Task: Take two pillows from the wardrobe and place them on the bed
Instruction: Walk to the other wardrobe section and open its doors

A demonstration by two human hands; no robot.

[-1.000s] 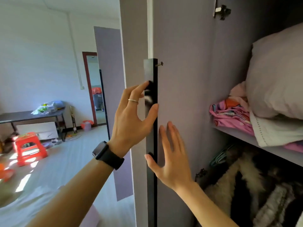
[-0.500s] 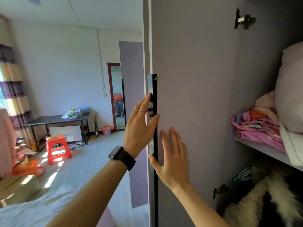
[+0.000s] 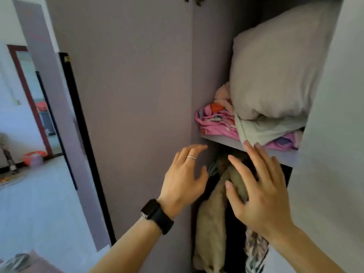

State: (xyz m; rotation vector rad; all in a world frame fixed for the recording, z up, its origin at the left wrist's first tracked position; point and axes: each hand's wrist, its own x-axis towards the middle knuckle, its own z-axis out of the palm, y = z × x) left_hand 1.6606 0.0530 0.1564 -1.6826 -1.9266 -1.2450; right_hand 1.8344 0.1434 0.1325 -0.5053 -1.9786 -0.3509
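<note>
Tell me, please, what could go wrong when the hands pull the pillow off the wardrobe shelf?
1. The pillow sits on a white cloth over pink bedding; pulling it out could drag them off the shelf.
2. The left hand and right hand are open and below the pillow; a one-sided grab might let the bulky pillow tip and fall.

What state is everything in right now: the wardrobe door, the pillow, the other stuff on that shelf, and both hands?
Wardrobe door: open.
Pillow: on the shelf, topmost, not held.
White cloth: folded beneath it, edge overhanging the shelf.
Pink cloth: bunched at the shelf's left end.
Left hand: open, empty.
Right hand: open, empty, fingers spread near the shelf edge.
</note>
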